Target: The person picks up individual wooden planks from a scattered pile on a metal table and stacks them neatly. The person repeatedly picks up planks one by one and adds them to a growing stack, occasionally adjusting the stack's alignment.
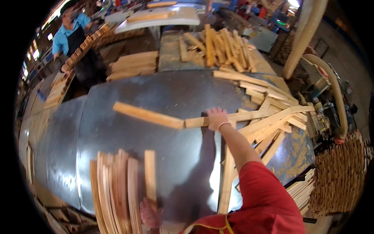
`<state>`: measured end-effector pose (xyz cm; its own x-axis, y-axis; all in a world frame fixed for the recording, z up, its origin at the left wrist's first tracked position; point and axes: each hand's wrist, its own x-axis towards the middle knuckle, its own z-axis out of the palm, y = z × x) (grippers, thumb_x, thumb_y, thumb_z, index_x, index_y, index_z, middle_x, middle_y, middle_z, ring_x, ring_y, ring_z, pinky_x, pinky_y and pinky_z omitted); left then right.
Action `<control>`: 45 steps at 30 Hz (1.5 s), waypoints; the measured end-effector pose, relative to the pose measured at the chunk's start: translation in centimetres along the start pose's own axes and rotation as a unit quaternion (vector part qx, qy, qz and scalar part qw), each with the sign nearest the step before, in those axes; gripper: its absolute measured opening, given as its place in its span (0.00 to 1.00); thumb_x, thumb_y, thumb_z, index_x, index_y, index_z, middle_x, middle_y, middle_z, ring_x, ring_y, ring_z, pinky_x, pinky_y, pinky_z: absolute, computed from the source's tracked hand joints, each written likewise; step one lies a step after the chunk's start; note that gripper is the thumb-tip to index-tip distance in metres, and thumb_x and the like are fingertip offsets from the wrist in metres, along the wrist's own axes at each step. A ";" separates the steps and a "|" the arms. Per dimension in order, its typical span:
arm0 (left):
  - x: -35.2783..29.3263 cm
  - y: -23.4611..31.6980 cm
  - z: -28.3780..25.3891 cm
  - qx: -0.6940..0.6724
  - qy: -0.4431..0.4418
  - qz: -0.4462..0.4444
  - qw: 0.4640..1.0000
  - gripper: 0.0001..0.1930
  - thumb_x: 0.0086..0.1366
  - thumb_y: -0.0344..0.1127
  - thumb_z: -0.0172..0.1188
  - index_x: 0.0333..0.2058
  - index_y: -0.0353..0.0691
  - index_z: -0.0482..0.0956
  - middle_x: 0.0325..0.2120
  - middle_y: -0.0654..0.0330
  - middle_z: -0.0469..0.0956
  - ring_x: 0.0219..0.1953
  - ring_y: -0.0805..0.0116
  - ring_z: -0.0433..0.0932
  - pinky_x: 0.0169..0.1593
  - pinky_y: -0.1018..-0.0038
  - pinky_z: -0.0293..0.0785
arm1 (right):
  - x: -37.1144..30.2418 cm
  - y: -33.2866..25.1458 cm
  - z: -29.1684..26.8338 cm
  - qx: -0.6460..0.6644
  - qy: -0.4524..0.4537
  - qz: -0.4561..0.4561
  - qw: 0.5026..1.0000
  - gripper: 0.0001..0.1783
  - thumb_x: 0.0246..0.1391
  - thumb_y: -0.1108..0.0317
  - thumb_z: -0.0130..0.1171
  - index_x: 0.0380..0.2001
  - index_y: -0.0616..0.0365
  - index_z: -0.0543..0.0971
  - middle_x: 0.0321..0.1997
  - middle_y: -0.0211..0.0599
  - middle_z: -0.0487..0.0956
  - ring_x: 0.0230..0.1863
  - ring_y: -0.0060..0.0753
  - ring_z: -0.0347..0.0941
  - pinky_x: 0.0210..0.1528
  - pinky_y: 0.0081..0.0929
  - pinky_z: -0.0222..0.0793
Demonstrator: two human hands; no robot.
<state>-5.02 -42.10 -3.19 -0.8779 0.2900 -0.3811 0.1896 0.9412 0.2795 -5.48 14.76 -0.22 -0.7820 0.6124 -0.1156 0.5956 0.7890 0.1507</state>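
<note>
My right hand (217, 118) is stretched out over the dark metal table, its fingers closed over a pale wooden slat (196, 122). That slat's left end nearly meets the end of another slat (148, 116) lying at an angle. Close to me, my left hand (150, 212) is at the near end of a short wooden slat (150, 171) and seems to grip it; blur softens the fingers. Just left of it stands a row of slats (115, 187) packed side by side.
Loose slats (269, 124) lie crisscrossed on the table's right side, with sawdust around them. More slats (226, 46) are heaped beyond it. At the far left a person (76, 43) carries a row of wood pieces. A ribbed hose (304, 39) rises at the right, above stacked wood (337, 175).
</note>
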 end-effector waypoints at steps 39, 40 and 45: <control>-6.9 -9.3 -3.2 -0.055 0.146 0.256 0.954 0.31 0.62 0.43 0.67 0.60 0.34 0.75 0.57 0.46 0.75 0.61 0.39 0.73 0.66 0.49 0.68 | -36.6 -28.0 4.4 0.643 -0.148 0.110 0.743 0.53 0.55 0.46 0.68 0.76 0.63 0.60 0.55 0.63 0.84 0.57 0.59 0.82 0.62 0.45 0.75; -6.1 -9.3 -1.3 -0.032 0.152 0.275 0.949 0.33 0.61 0.45 0.68 0.62 0.34 0.74 0.57 0.46 0.76 0.60 0.40 0.74 0.65 0.49 0.70 | -36.4 -28.2 3.3 0.610 -0.217 0.020 0.761 0.51 0.57 0.46 0.67 0.75 0.62 0.62 0.56 0.62 0.84 0.58 0.57 0.82 0.62 0.45 0.76; -4.0 -4.3 0.6 0.039 0.072 0.213 0.974 0.38 0.59 0.50 0.68 0.64 0.35 0.71 0.54 0.48 0.76 0.60 0.43 0.75 0.62 0.49 0.72 | -26.3 -21.8 -3.8 0.318 -0.004 -0.218 0.923 0.31 0.55 0.58 0.64 0.63 0.52 0.78 0.49 0.52 0.85 0.54 0.56 0.80 0.59 0.51 0.72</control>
<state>-2.08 -47.25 -3.41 -0.7637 0.6353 -0.1149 0.5784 0.7523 0.3155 1.40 -18.67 3.26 -0.9728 0.2286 -0.0369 0.2142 0.8280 -0.5182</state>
